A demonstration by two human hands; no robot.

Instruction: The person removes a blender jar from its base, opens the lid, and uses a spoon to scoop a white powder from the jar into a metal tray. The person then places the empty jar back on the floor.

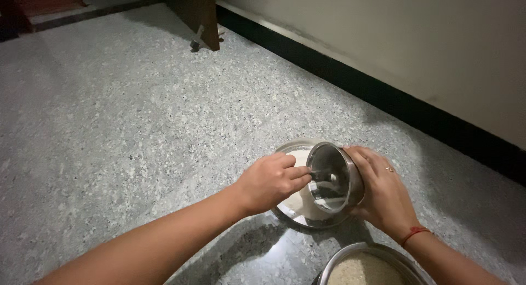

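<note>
No packages, labels, signs, screens.

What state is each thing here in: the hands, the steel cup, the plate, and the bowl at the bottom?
Right hand: grips the cup from outside.
Left hand: fingertips reach into the cup's mouth.
Cup: tilted on its side over the plate, nearly empty.
Plate: flat on the floor, holding white flour.
Bowl: upright, filled with pale grain, partly cut off by the frame.
</note>
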